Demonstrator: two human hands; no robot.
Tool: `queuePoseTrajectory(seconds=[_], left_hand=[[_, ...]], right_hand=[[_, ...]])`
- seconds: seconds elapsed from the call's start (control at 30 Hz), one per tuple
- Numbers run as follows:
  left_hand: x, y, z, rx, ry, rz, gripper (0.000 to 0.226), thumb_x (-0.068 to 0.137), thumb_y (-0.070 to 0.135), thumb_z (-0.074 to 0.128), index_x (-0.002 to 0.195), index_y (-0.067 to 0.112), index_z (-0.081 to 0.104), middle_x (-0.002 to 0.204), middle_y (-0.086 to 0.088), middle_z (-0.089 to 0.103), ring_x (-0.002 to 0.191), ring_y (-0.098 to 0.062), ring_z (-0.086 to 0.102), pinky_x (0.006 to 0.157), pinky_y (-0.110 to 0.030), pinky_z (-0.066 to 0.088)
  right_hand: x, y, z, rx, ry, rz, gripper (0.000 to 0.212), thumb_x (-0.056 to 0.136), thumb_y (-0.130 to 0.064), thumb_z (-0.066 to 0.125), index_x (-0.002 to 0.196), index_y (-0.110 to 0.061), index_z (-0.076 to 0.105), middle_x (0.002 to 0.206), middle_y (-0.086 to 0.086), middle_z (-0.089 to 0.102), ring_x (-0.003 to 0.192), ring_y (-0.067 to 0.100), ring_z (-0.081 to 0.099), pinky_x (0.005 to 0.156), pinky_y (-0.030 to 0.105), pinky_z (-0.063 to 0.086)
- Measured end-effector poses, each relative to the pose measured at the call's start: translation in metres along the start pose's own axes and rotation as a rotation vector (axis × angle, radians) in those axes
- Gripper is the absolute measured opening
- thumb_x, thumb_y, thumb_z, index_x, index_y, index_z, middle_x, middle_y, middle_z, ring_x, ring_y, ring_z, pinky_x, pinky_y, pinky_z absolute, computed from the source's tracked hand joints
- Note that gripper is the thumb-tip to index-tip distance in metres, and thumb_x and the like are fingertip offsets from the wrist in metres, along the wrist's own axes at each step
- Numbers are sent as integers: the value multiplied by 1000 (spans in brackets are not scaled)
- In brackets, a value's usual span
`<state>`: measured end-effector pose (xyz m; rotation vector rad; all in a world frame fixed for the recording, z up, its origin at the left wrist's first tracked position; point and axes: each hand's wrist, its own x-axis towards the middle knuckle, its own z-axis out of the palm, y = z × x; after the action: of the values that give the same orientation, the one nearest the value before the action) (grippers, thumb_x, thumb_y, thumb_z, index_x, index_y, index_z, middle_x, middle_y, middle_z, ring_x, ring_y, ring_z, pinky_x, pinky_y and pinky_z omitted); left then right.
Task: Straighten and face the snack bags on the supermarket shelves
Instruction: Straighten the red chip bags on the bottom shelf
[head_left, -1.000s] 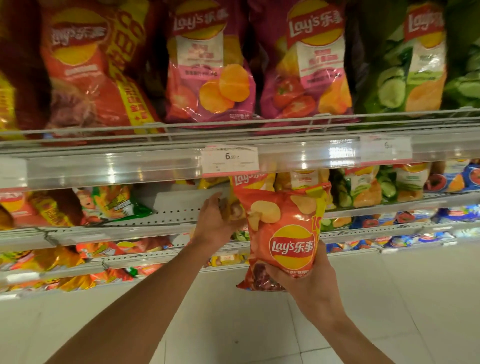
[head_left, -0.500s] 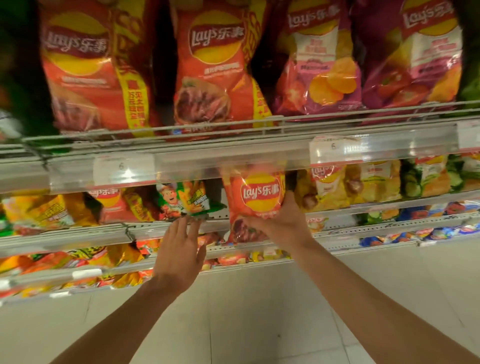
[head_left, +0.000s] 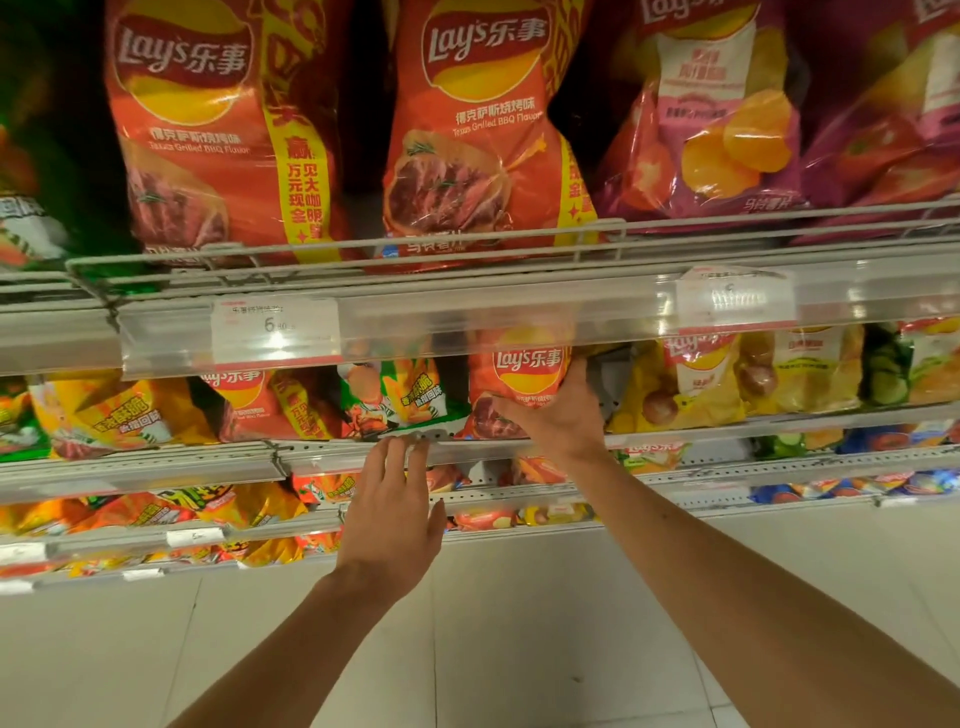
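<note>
My right hand cups the red Lay's bag upright, just right of the green bag, so its logo faces out; my left hand hovers below, fingers spread, empty.

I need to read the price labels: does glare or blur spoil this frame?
Head view: glare washes out the right price tag and streaks the clear rail; the left price tag shows a 6 beside a hotspot; shelf lines bow from the wide angle; edges look soft.
</note>
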<state>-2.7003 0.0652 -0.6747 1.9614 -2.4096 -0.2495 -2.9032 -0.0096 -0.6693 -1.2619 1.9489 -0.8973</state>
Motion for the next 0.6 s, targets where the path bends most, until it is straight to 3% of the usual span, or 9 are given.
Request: queuePoseTrajectory(seconds=[0.1,0.43,0.6], left_hand=[[1,1,3,-1,14,-6,72,95,44,54,153,13,23,150,-8,29,143,-27,22,120,-37,27],[-3,-1,1,-19,31,11,78,95,48,54,156,17,17,156,-5,24,147,-26,16,122,-38,22],[-18,-12,-9,-167,117,-16,71,91,33,67,151,13,34,155,-6,30,147,-26,24,120,-43,30]], right_hand=[[3,2,1,-9,-14,-10,102,63,-58,89,141,-24,33,134,2,58,122,27,60,101,43,51],[-1,4,-8,-12,-51,-12,110,62,-63,87,146,-20,30,141,5,51,128,27,55,105,45,52],[-27,0,-13,-70,114,-97,108,68,-61,85,150,-16,32,146,7,42,137,23,36,112,43,41]])
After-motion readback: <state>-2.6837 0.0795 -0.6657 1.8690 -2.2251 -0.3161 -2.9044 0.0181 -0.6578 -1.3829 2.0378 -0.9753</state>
